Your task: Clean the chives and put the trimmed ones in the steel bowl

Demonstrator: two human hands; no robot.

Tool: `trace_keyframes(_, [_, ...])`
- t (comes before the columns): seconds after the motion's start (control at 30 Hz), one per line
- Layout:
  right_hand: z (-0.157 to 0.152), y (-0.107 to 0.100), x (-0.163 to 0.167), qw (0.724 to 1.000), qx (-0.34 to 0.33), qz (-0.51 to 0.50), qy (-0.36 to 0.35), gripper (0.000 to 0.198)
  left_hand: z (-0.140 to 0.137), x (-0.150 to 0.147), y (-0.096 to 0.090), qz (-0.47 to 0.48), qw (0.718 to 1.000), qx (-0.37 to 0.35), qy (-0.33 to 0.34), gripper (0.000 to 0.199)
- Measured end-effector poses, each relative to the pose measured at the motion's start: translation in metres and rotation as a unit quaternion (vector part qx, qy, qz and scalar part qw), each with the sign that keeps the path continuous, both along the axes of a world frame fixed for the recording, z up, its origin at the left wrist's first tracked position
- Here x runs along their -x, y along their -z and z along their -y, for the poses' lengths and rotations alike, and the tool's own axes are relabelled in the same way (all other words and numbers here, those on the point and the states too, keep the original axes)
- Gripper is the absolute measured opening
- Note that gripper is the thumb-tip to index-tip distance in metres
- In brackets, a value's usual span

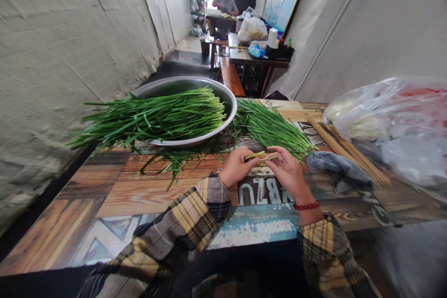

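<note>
In front of the bowl and a little to its right, two bare hands meet low above a wood-patterned tabletop. Between them are short, pale green stalks. The left hand pinches one piece between thumb and fingers, its tip poking out toward the right hand. The right hand's fingers are also closed lightly, thumb against fingertips, on a piece that lies across the gap toward the left thumb. Whether the two pieces touch is too small to tell.

The bowl, wide and metal, holds a thick bundle of greens, pale ends toward its right rim, leafy ends spilling over its left. Just in front of the bowl lie loose scraps. Right of the bowl, beyond the hands, a second pile fans out on the tabletop. Farther right of the bowl come a crumpled grey cloth, thin wooden sticks and a clear plastic bag. A red bracelet circles the right wrist. Well behind the bowl, another person sits at a table.
</note>
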State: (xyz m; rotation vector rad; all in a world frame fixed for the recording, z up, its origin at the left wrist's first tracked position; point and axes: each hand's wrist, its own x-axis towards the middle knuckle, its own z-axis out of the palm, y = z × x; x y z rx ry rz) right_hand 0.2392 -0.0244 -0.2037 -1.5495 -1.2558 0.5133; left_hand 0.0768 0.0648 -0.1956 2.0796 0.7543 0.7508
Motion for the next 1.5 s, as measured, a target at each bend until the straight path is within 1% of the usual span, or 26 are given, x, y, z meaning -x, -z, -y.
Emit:
trace_keyframes(0.07, [-0.002,0.003,-0.005,0.998,-0.036,-0.012,0.055,0.033,-0.001,0.000,0.000,-0.001,1.000,0.001,-0.013,0.019])
trace_keyframes(0.17, [-0.003,0.007,-0.014,0.981,-0.099,-0.086,0.143,0.026,-0.003,0.000,-0.001,-0.002,1.000,-0.006,-0.030,0.017])
trace_keyframes(0.2, [-0.002,0.007,-0.015,0.976,-0.109,-0.106,0.158,0.024,-0.003,0.000,-0.001,-0.004,0.999,-0.010,-0.034,0.018])
trace_keyframes(0.27, [0.000,0.004,-0.016,0.976,-0.107,-0.115,0.149,0.021,-0.003,0.001,-0.001,-0.008,0.999,-0.021,-0.040,0.020])
trace_keyframes(0.3, [0.001,0.001,-0.015,0.982,-0.101,-0.093,0.129,0.021,-0.004,0.001,-0.001,-0.011,0.999,-0.027,-0.042,0.021])
trace_keyframes(0.37, [0.004,-0.007,-0.011,0.992,-0.095,0.004,0.088,0.021,-0.003,0.001,-0.001,-0.015,0.998,-0.037,-0.040,0.022])
trace_keyframes(0.4, [0.005,-0.010,-0.008,0.990,-0.099,0.066,0.078,0.022,-0.003,0.001,-0.001,-0.017,0.998,-0.042,-0.036,0.023])
trace_keyframes(0.5, [0.005,-0.014,-0.004,0.968,-0.111,0.218,0.062,0.023,-0.001,0.001,-0.002,-0.025,0.998,-0.048,-0.020,0.022])
trace_keyframes(0.6, [0.003,-0.009,-0.005,0.953,-0.083,0.288,0.031,0.016,0.000,0.001,-0.002,-0.031,0.998,-0.052,-0.011,0.018])
trace_keyframes(0.67, [0.001,-0.005,-0.006,0.954,-0.076,0.290,0.028,0.014,0.001,0.001,-0.003,-0.036,0.997,-0.061,-0.011,0.016])
trace_keyframes(0.77, [0.000,-0.003,-0.004,0.966,-0.091,0.241,0.038,0.014,0.003,0.002,-0.003,-0.050,0.995,-0.087,-0.017,0.018])
trace_keyframes(0.83, [0.000,-0.003,-0.001,0.977,-0.084,0.189,0.040,0.014,0.006,0.002,-0.005,-0.060,0.992,-0.110,-0.021,0.017])
trace_keyframes(0.9, [-0.001,-0.002,0.002,0.990,-0.060,0.117,0.040,0.015,0.008,0.003,-0.007,-0.069,0.988,-0.139,-0.020,0.014])
trace_keyframes(0.97, [-0.003,0.000,0.003,0.998,-0.038,0.016,0.043,0.017,0.010,0.003,-0.008,-0.078,0.983,-0.167,-0.015,0.012])
trace_keyframes(1.0, [-0.003,0.002,0.003,0.997,-0.034,-0.043,0.048,0.019,0.010,0.003,-0.009,-0.083,0.981,-0.177,-0.011,0.012])
trace_keyframes(1.07, [-0.004,0.004,0.001,0.985,-0.048,-0.148,0.077,0.023,0.010,0.004,-0.009,-0.091,0.978,-0.188,-0.011,0.013])
trace_keyframes(1.13, [-0.003,0.003,-0.002,0.969,-0.076,-0.204,0.118,0.025,0.009,0.005,-0.008,-0.094,0.978,-0.185,-0.022,0.013])
trace_keyframes(1.17, [-0.003,0.002,-0.003,0.965,-0.088,-0.209,0.131,0.026,0.008,0.005,-0.008,-0.093,0.979,-0.181,-0.030,0.014])
trace_keyframes(1.23, [0.000,-0.002,-0.005,0.971,-0.098,-0.172,0.134,0.026,0.007,0.006,-0.007,-0.087,0.980,-0.177,-0.038,0.014])
trace_keyframes(1.3, [0.002,-0.006,-0.005,0.983,-0.098,-0.099,0.117,0.028,0.006,0.006,-0.006,-0.083,0.979,-0.183,-0.036,0.015])
trace_keyframes(1.37, [0.003,-0.008,-0.004,0.989,-0.098,-0.015,0.106,0.028,0.007,0.006,-0.006,-0.088,0.977,-0.192,-0.031,0.016])
trace_keyframes(1.5, [0.000,-0.009,-0.002,0.985,-0.076,0.129,0.081,0.019,0.008,0.006,-0.008,-0.108,0.973,-0.204,-0.029,0.016])
